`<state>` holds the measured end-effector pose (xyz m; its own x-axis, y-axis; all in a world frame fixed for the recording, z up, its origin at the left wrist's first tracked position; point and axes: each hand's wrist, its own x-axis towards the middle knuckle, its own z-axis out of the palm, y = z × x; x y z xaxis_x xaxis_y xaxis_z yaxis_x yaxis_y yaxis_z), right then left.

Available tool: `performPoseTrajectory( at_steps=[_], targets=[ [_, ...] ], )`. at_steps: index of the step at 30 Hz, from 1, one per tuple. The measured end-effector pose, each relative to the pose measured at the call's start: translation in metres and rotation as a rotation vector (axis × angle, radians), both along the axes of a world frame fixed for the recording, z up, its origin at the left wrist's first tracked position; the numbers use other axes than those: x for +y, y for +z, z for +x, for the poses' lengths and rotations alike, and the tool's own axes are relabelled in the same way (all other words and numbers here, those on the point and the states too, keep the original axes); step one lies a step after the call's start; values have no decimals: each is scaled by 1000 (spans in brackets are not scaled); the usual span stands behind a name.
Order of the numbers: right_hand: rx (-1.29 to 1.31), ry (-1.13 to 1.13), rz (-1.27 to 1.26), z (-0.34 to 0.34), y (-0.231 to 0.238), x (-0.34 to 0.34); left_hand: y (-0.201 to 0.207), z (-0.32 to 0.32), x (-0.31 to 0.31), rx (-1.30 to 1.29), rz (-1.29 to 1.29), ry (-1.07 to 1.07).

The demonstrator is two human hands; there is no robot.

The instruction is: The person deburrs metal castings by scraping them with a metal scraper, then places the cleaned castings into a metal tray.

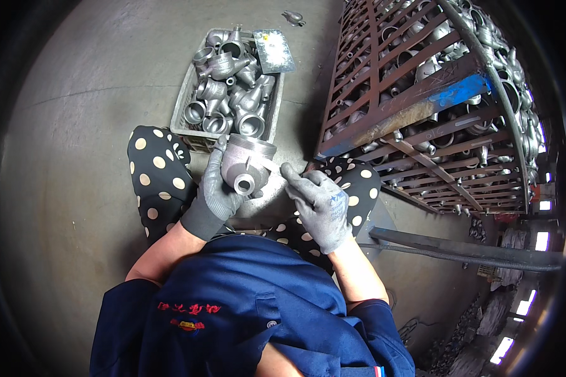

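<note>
In my gloved left hand point(215, 191) is a grey metal pipe-fitting casting point(240, 164). It has a wide threaded rim at the top and a small round spout facing me. My gloved right hand point(321, 204) is closed, its fingers curled round a thin pale strip point(267, 164) that reaches to the side of the casting. What kind of tool the strip is, I cannot make out. Just beyond the casting, a grey plastic crate point(177, 116) holds several similar castings point(223, 66).
A flat, scuffed metal plate point(274, 51) rests at the crate's far right corner. To the right stands a large brown slatted metal cage point(415, 94) full of castings. One loose casting point(293, 18) lies on the floor beyond. A dark metal bar point(465, 247) runs along my right side.
</note>
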<state>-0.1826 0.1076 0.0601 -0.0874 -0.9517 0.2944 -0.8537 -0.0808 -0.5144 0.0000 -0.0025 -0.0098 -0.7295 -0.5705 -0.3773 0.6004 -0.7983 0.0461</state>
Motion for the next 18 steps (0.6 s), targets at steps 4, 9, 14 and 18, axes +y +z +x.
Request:
performPoseTrajectory(
  at_steps=[4, 9, 14, 18],
  targets=[
    [-39, -3, 2, 1, 2, -2, -63, 9, 0, -609, -667, 5],
    [-76, -8, 33, -2, -4, 1, 6, 2, 0, -28, 1, -13],
    [-209, -31, 96, -4, -5, 3, -22, 3, 0, -289, -268, 0],
    [-236, 7, 144, -4, -6, 6, -16, 6, 1, 78, -37, -74]
  ],
)
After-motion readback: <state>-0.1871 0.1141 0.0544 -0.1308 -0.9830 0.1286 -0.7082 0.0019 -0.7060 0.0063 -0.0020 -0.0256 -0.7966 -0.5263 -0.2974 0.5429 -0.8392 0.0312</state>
